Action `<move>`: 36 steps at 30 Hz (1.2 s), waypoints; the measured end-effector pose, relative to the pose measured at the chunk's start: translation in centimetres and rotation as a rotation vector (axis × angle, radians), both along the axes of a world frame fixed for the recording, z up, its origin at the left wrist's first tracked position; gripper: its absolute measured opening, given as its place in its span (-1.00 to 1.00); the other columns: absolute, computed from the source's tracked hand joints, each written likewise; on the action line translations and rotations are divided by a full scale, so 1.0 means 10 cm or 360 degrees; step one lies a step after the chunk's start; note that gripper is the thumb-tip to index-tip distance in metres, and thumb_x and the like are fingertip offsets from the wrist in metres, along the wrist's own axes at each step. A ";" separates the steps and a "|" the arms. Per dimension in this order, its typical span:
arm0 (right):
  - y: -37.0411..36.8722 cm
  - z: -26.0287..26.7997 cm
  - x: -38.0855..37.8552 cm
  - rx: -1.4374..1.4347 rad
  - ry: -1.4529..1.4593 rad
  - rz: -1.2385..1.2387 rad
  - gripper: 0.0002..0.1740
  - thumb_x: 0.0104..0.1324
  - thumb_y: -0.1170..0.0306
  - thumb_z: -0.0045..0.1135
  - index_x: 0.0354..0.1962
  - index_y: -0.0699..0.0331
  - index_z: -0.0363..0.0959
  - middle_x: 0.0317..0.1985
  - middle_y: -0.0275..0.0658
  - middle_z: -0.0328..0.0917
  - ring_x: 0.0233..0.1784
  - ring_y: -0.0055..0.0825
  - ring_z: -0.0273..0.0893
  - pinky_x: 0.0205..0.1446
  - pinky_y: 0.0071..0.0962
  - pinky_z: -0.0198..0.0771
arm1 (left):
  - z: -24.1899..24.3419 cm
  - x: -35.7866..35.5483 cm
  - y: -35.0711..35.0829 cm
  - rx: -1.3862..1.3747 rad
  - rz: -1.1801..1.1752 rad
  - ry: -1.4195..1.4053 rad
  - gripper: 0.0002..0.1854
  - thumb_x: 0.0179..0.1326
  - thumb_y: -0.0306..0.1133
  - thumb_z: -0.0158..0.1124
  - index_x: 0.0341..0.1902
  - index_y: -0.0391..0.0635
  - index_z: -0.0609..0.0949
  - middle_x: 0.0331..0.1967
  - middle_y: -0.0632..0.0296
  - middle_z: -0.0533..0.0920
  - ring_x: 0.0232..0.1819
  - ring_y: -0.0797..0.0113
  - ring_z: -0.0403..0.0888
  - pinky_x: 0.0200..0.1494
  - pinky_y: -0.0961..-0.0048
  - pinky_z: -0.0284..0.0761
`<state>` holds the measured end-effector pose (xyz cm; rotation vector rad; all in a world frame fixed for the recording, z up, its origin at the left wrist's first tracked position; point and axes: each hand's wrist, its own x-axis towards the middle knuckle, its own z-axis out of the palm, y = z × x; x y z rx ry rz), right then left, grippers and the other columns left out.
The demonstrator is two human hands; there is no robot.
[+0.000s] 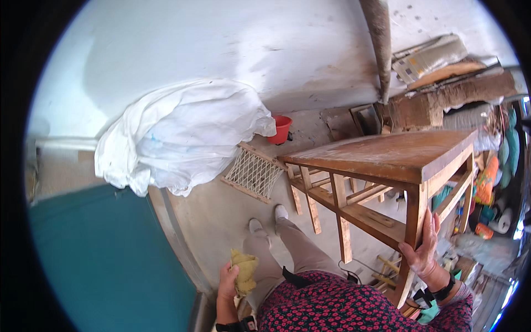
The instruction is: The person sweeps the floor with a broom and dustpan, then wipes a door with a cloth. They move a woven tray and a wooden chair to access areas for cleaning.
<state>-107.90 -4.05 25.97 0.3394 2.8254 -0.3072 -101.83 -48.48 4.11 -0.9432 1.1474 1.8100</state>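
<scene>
My left hand [227, 279] grips a crumpled yellow cloth [244, 272], held in front of my legs and apart from the furniture. On the other side, my right hand [425, 249] is around the near leg [414, 220] of a wooden table, thumb on one face and fingers on the other. The table's brown top [373, 155] looks worn, with pale dusty smears along it. Below the top, a wooden rail [365, 220] joins the legs. A wooden stool or bench frame [342, 232] stands close against the table's long side, partly overlapping it.
A folding frame strung with cord netting [255, 172] lies on the floor beyond my feet. Past it are a red bucket [281, 129] and a white-sheeted pile [191, 133]. A teal door panel [108, 257] is at left. Bags and clutter [485, 178] crowd the right.
</scene>
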 end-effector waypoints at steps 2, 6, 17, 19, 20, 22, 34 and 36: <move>0.02 -0.02 0.04 0.0007 0.0055 0.0113 0.03 -0.30 0.25 0.17 0.10 0.64 -0.05 -0.16 0.10 0.32 -0.04 0.02 0.26 0.30 -0.06 -0.33 | -0.01 -0.10 0.06 0.0069 -0.0077 -0.0052 -0.53 0.07 -0.23 0.16 -0.02 -0.30 0.41 -0.23 0.18 0.54 -0.27 0.39 0.52 -0.23 0.45 0.47; 0.07 -0.05 0.12 0.0032 0.0089 0.0104 -0.03 -0.25 0.20 0.16 0.07 0.63 0.01 -0.20 0.08 0.32 -0.11 0.01 0.28 0.27 0.03 -0.27 | -0.07 -0.38 0.09 0.0246 -0.0216 -0.0244 -0.53 0.07 -0.22 0.16 -0.03 -0.32 0.42 -0.23 0.15 0.54 -0.27 0.39 0.52 -0.26 0.44 0.48; 0.09 -0.05 0.21 -0.0065 0.0019 -0.0028 -0.06 -0.20 0.14 0.16 0.04 0.61 0.05 -0.24 0.08 0.33 -0.22 0.00 0.29 0.24 0.06 -0.26 | -0.23 -1.50 -0.37 -0.0013 -0.0438 -0.0003 -0.56 0.11 -0.21 0.11 -0.05 -0.32 0.42 -0.23 0.13 0.54 -0.27 0.33 0.54 -0.22 0.42 0.49; 0.09 -0.06 0.22 -0.0034 0.0077 -0.0033 -0.06 -0.24 0.13 0.17 0.06 0.54 0.08 -0.27 0.04 0.35 -0.25 -0.05 0.31 0.23 0.06 -0.26 | -0.26 -1.57 -0.32 0.0047 -0.0483 -0.0020 -0.54 0.13 -0.17 0.10 -0.05 -0.32 0.41 -0.22 0.13 0.54 -0.27 0.32 0.54 -0.22 0.42 0.48; 0.09 -0.07 0.22 -0.0053 0.0050 -0.0062 -0.06 -0.24 0.13 0.17 0.06 0.53 0.08 -0.28 0.02 0.36 -0.25 -0.06 0.31 0.23 0.05 -0.26 | -0.25 -1.58 -0.31 0.0069 -0.0513 -0.0050 -0.54 0.13 -0.17 0.10 -0.04 -0.32 0.41 -0.22 0.13 0.54 -0.27 0.31 0.54 -0.21 0.41 0.48; 0.09 -0.06 0.22 -0.0087 0.0023 -0.0085 -0.05 -0.25 0.14 0.17 0.06 0.53 0.08 -0.28 0.00 0.36 -0.24 -0.08 0.32 0.24 0.04 -0.26 | -0.27 -1.56 -0.28 0.0049 -0.0552 -0.0097 -0.55 0.13 -0.18 0.10 -0.04 -0.32 0.40 -0.22 0.12 0.53 -0.26 0.30 0.54 -0.21 0.41 0.49; 0.12 -0.09 0.32 -0.0140 0.0022 -0.0086 -0.08 -0.26 0.21 0.15 0.07 0.51 0.06 -0.30 -0.03 0.37 -0.29 -0.14 0.35 0.23 0.08 -0.28 | -0.32 -1.58 0.00 0.0095 -0.0515 -0.0276 -0.59 0.09 -0.29 0.14 -0.04 -0.30 0.40 -0.23 0.13 0.54 -0.30 0.34 0.53 -0.23 0.42 0.49; 0.11 -0.10 0.36 -0.0132 0.0071 -0.0067 -0.08 -0.26 0.22 0.14 0.07 0.51 0.06 -0.30 -0.04 0.37 -0.30 -0.15 0.35 0.23 0.08 -0.28 | -0.34 -1.62 -0.01 0.0138 -0.0454 -0.0304 -0.58 0.09 -0.28 0.14 -0.03 -0.29 0.39 -0.23 0.13 0.53 -0.30 0.33 0.53 -0.23 0.42 0.49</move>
